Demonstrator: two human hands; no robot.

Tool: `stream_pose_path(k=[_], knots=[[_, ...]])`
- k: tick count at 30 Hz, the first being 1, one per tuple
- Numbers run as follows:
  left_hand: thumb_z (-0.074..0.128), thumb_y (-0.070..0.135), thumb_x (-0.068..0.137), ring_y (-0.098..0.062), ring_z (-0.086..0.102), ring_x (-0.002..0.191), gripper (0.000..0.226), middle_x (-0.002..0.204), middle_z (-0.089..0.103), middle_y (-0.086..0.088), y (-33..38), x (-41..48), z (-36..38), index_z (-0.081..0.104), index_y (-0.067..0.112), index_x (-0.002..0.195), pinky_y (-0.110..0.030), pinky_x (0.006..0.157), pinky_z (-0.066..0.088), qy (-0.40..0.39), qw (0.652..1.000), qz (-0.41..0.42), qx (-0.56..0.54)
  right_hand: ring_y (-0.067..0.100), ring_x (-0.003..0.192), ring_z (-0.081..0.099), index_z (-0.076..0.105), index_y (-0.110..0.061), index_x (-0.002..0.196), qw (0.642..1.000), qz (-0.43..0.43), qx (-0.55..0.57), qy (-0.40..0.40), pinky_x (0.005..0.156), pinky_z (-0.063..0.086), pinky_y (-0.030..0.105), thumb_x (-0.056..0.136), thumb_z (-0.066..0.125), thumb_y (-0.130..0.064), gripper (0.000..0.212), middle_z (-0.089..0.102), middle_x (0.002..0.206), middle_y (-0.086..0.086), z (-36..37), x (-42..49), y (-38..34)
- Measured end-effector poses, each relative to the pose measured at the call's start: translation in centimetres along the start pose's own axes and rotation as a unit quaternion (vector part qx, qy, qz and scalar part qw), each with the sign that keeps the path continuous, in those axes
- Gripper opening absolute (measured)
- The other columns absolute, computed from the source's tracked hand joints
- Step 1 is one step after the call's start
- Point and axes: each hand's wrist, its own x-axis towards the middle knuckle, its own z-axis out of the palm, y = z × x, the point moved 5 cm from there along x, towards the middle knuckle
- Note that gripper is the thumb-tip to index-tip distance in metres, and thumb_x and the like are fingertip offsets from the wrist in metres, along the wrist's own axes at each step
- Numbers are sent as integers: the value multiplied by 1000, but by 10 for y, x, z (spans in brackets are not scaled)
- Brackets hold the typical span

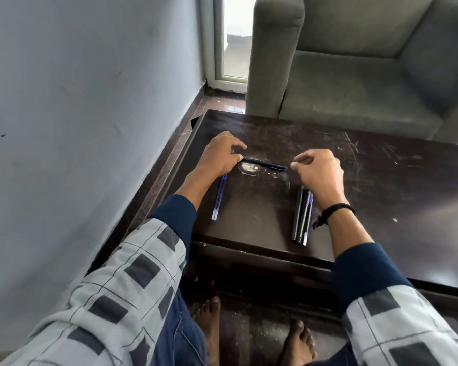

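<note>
- Now, head view: the left hand (222, 154) has its thumb and forefinger curled narrow onto the left end of the pen (264, 164), pinching it; its other fingers are bent beside them.
- The pen lies flat on the table (381, 194), slightly slanted, running from the left fingertips across to the right fingertips.
- The right hand (319, 170) is curled, with its thumb and forefinger tips (294, 164) drawn close together right at the pen's right end. Whether they touch or grip it I cannot tell.
- A blue pen (218, 199) lies on the table behind the left fingers, toward the person, its far end hidden under the left wrist.
- A pen bundle (302, 215), dark ones and a blue one side by side, lies behind the right fingers, partly under the right wrist.
- A black wristband (333, 209) circles the right wrist.
- Beyond both sets of fingers, past the table's far edge, stands a grey armchair (354, 75).
- Left of the left fingers is a grey wall (90, 101).
</note>
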Motion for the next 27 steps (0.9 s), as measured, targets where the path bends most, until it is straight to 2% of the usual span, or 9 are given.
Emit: stream_pose_path(k=[3,7,11,18,24,27], knots=[[76,13,87,-8,62,86,23,102,61,8,17,-16,2,76,21,108,-21,81,46,-9,1000,17,-15,28,97,70,76,-26,90,998,-7,-48,-47,88,57,39,85,75,-26,5,76,97,3,1,-23,2],[76,17,86,-8,64,86,17,97,63,10,41,-36,7,78,24,102,-26,85,52,-15,998,38,-40,32,99,69,75,-25,96,991,-11,-119,-63,82,55,35,86,73,-26,10,74,102,6,9,-60,10],[75,19,87,-9,63,86,14,96,63,10,54,-60,14,78,25,99,-32,87,53,-30,997,49,-47,35,99,69,73,-17,102,983,-42,-172,-44,79,54,36,89,67,-16,15,72,108,9,8,-87,13],[74,21,89,-9,62,88,16,102,63,9,68,-82,14,78,24,104,-28,85,50,-59,997,49,-8,36,102,67,70,-14,107,979,-56,-190,-45,79,55,38,87,59,-5,24,72,108,11,1,-93,12],[75,22,88,-11,64,92,14,104,67,8,70,-79,6,78,26,101,-32,87,51,-42,998,17,-49,34,102,67,69,-17,109,977,-46,-203,-49,77,52,36,86,62,-9,26,71,108,10,5,-85,12],[76,20,87,-11,64,91,15,102,69,7,70,-79,-3,79,26,101,-29,87,50,-37,995,-7,-88,34,103,67,71,-19,111,976,-54,-202,-64,77,52,35,85,63,-9,29,70,110,10,11,-83,8]])
